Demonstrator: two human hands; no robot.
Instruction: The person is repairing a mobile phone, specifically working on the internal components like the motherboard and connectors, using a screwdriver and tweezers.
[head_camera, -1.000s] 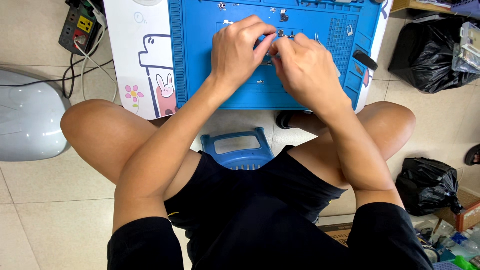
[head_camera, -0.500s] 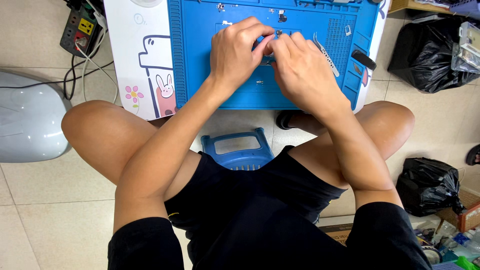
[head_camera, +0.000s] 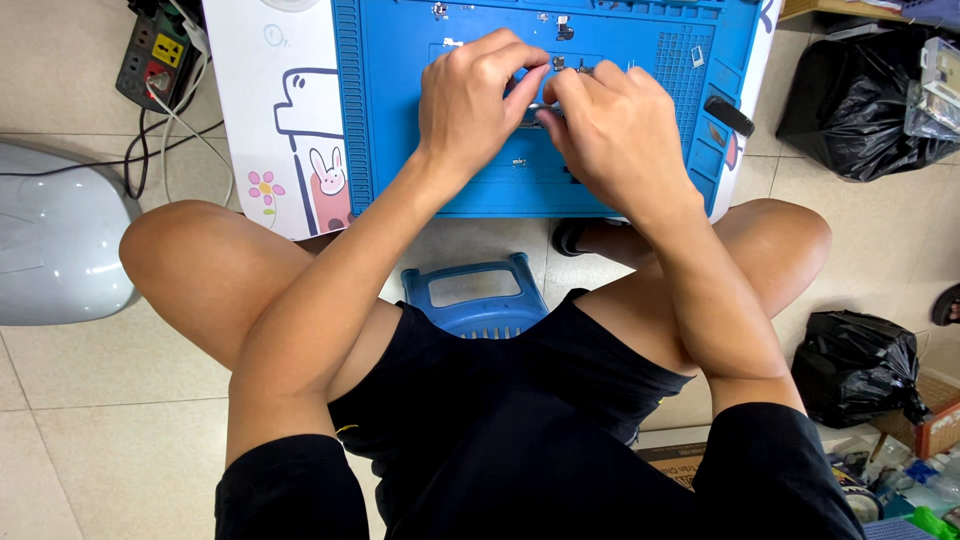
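Small metal part (head_camera: 540, 108), pinched between the fingertips of my left hand (head_camera: 478, 100) and right hand (head_camera: 610, 135), both curled tight together over the middle of the blue repair mat (head_camera: 400, 120). Its long axis I cannot tell; mostly hidden. Mat's edge compartments (head_camera: 700, 60) hold tiny screws and bits. Mat lies on a white table with cartoon print (head_camera: 285, 130). Blue plastic stool (head_camera: 475, 295) under me. Tiled floor (head_camera: 120, 390); power strip (head_camera: 150, 55) at left; black bags (head_camera: 860, 100) at right.
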